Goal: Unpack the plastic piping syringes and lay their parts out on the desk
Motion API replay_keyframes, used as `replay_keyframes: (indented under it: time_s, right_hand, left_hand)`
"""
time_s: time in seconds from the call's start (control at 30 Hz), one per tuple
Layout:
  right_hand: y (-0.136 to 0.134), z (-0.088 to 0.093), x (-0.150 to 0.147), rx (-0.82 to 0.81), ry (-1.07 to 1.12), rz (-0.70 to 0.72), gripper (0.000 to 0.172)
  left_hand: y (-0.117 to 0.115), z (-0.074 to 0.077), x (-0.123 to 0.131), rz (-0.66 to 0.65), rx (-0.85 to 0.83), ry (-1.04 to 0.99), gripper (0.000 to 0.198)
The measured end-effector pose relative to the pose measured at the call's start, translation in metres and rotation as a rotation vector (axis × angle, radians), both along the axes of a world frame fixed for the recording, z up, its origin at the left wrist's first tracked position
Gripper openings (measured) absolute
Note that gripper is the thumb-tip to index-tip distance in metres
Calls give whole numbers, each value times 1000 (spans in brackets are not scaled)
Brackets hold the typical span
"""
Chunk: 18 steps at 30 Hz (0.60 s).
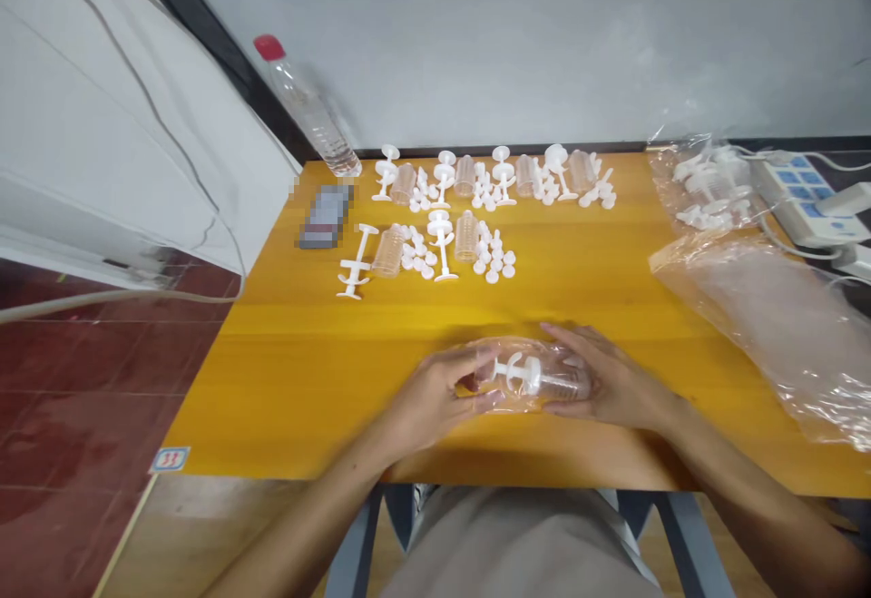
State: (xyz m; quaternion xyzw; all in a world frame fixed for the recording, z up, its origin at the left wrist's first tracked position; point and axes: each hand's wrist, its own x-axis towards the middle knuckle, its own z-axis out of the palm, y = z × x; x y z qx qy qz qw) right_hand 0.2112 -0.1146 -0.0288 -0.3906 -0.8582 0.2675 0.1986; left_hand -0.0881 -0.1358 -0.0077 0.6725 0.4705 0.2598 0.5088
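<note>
Near the front of the table, an icing syringe (532, 375) with a clear barrel and white plunger lies sideways inside a clear plastic bag (512, 404). My left hand (439, 394) pinches the bag at the plunger end, thumb above and fingers below. Around the barrel end my right hand (616, 385) is closed, gripping it through the bag. Beyond the hands stand two rows of similar parts: white plungers (442, 244), clear barrels (389, 250) and clusters of small white nozzles (494, 255).
A water bottle (313, 117) with a red cap leans at the back left, by a blurred phone (327, 217). At right are a filled parts bag (718, 185), clear plastic bags (768, 317) and a power strip (807, 194) with cables. A numbered label (170, 460) marks the front left corner.
</note>
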Motion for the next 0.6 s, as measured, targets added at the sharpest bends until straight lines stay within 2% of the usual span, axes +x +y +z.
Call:
replay_keyframes:
  time_s: [0.07,0.13,0.2,0.3,0.37,0.47,0.6]
  right_hand:
    - [1,-1,2,-19,-6,-23,107]
    - [2,0,4,-25,0,-39,110]
    - [1,0,7,-41,23,-39,114]
    - [-2,-2,12,-74,68,-50,118]
    - [-4,-5,15,-91,96,-71,119]
    - [-5,-10,17,-94,173,-88,115]
    - [-2,-12,25,-95,228,-104,101]
  left_hand:
    - [8,-7,5,-24,-114,-19,36]
    - [12,-6,9,-15,-166,-38,25]
    - [13,4,10,7,-165,-76,17]
    - [11,33,6,91,-148,-120,13]
    - [9,54,-2,203,-112,-132,12]
    - [6,80,-17,415,26,-119,11]
    - [5,98,-37,706,220,-137,8]
